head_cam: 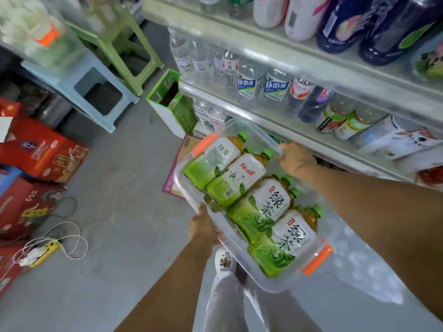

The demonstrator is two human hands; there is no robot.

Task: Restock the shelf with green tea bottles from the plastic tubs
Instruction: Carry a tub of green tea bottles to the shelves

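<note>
A clear plastic tub with orange latches is held above the floor beside the shelf. It carries several green tea bottles lying on their sides, with green caps and white-and-green labels. My left hand grips the tub's near long rim from the left. My right hand grips the far rim, close to the shelf's lower edge. Another tub with an orange latch sits on stools at the far left, blurred.
Shelves at right hold water bottles and other drinks. A green-and-white carton stands on the floor by the shelf. Red boxes, a yellow power strip with cables, and a blue and a green stool are at left.
</note>
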